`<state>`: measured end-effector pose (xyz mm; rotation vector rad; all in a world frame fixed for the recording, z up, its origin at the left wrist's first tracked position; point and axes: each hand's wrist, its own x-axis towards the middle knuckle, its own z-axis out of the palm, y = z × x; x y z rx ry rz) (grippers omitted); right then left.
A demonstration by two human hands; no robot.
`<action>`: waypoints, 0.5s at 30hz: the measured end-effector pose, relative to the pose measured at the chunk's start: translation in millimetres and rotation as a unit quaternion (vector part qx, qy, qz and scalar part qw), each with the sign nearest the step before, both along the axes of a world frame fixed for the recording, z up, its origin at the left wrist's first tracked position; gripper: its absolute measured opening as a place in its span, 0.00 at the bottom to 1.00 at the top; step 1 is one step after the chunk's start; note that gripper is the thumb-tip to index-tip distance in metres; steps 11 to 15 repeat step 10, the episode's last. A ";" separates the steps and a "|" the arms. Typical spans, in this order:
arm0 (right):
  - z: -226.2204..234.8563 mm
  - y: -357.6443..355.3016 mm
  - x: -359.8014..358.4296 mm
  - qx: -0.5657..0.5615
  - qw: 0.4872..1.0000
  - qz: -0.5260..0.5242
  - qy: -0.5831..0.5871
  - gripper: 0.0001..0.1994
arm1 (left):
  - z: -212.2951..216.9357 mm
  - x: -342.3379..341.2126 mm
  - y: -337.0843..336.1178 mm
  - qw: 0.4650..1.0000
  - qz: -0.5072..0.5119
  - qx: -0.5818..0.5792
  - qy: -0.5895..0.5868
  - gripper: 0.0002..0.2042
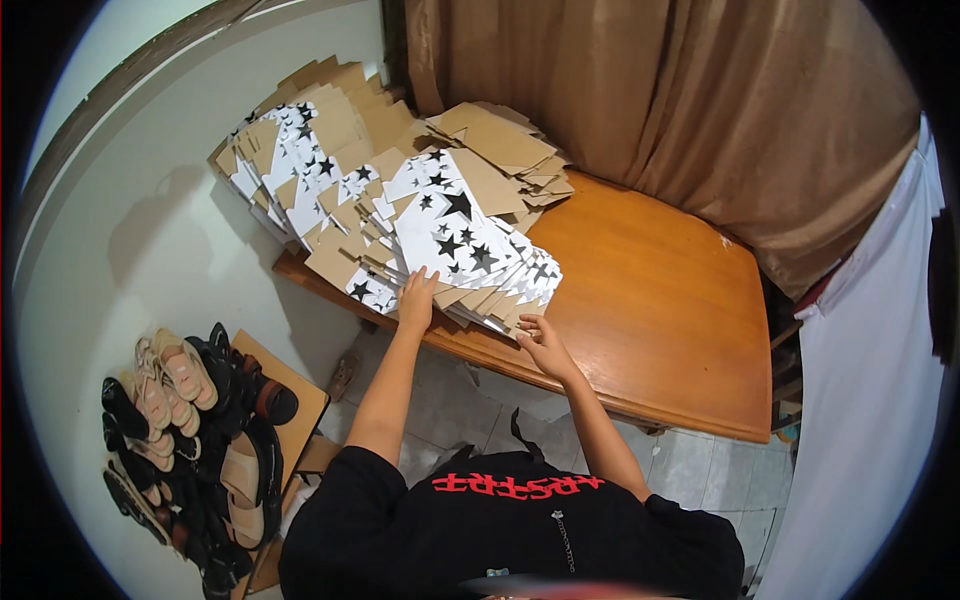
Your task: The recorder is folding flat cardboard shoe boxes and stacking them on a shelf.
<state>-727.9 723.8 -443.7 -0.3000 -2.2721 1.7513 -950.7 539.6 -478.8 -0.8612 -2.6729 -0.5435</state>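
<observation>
A fanned pile of flat cardboard box blanks (425, 225), white with black stars on one face and plain brown on the other, lies on the wooden table (660, 300). My left hand (417, 302) rests on the pile's near edge, its fingers stretched over the top star-printed sheet. By the near right corner of the same pile is my right hand (543, 347), its fingers apart and slightly bent, the tips at the sheet edges. Neither hand is closed around a sheet.
More brown blanks (495, 140) are heaped at the back of the table by a brown curtain (560, 70). To the left, a small wooden stand (290, 385) holds several shoes and sandals (180, 375). A white cloth (870, 400) hangs at the right.
</observation>
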 end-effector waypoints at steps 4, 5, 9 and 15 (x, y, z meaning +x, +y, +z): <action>-1.2 7.7 -21.2 -0.023 0.999 0.028 -0.008 0.22 | 14.0 -12.1 -8.5 0.996 -0.071 -0.034 0.046 0.24; 0.7 8.6 -24.2 -0.025 0.999 0.031 -0.009 0.22 | 17.3 -16.0 -11.3 0.994 -0.087 -0.054 0.043 0.24; 3.1 25.0 -32.9 -0.029 0.998 0.040 -0.031 0.23 | 54.5 -37.7 -20.3 0.980 -0.159 -0.117 -0.035 0.24; 1.6 32.4 -35.3 -0.031 0.998 0.040 -0.032 0.23 | 76.4 -36.4 -18.4 0.975 -0.158 -0.143 -0.069 0.25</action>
